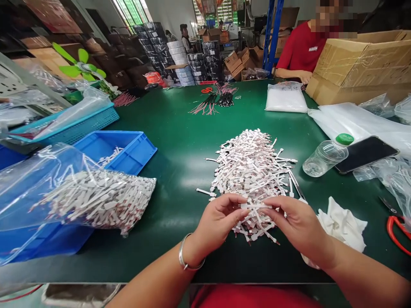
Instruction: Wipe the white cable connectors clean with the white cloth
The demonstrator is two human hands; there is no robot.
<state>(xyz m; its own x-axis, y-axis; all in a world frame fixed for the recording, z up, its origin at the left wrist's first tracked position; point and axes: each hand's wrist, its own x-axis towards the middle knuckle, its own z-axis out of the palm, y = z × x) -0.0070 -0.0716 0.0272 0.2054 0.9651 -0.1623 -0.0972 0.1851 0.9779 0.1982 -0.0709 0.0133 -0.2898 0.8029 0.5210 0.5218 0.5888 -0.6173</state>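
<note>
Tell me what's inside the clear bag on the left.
White strip parts fill the clear bag; the blue bin beneath is mostly covered, its contents hidden.

Nothing fully legible anywhere. Small white lettering on the chest of a red shirt (302, 49), far beyond the heap of white strips (253, 167) and to its right: too blurred to read. Dark handwritten marks along the top edge of a white plastic bag (285, 99), beyond the same heap: too small to make out.
</note>
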